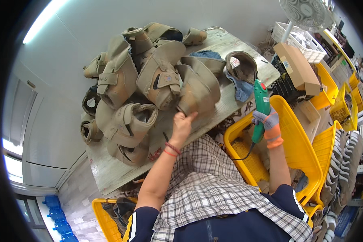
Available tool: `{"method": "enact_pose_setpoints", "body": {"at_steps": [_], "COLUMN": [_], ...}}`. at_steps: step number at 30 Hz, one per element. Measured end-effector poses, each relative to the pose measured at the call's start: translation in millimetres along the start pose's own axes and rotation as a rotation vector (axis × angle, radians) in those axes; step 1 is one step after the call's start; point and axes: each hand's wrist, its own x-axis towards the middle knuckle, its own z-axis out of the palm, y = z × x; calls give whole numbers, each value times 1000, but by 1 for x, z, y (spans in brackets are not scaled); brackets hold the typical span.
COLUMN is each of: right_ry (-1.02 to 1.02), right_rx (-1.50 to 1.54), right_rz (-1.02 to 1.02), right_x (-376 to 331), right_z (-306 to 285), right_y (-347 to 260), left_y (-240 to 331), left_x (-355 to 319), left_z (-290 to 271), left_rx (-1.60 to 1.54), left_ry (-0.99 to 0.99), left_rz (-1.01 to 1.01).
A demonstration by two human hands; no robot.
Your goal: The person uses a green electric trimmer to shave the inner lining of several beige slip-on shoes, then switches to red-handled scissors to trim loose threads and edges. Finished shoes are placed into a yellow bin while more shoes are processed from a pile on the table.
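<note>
At your far left, a heap of tan shoe uppers (127, 84), soft suede-like pieces with straps and rough edges, covers the pale, worn wooden table (109, 169). Your bare left hand (182, 126) reaches up to the nearest tan upper (199, 89), a curved, flap-shaped piece at the pile's right side; your fingertips (188, 116) pinch its lower edge, thumb and fingers closed on it. Further right, your gloved right hand (269, 124) is clenched around a green handheld power tool (261, 109), held upright with its tip up, over a yellow plastic crate (294, 141). Its black cord hangs below.
</note>
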Motion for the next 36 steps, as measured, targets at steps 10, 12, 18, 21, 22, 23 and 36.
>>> {"method": "enact_pose_setpoints", "body": {"at_steps": [10, 12, 18, 21, 22, 23, 36], "right_ry": [122, 115, 92, 121, 133, 145, 51], "right_rx": [-108, -111, -106, -135, -162, -145, -315], "right_rz": [145, 90, -30, -46, -46, -58, -297], "right_x": [-31, -38, -51, -46, -45, -47, -20], "right_z": [2, 8, 30, 44, 54, 64, 106], "right_y": [20, 26, 27, 34, 38, 42, 80], "left_y": [48, 53, 90, 93, 97, 106, 138], "left_x": [-24, -34, -54, -82, -92, -97, -130], "left_z": [-21, -31, -40, -44, -45, -50, -172], "left_rx": [-429, -526, -632, -558, -546, -586, -1179], "left_ry": [-164, -168, -96, -25, 15, 104, 209], "left_rz": [-4, -27, -39, 48, 80, 108, 327]}}
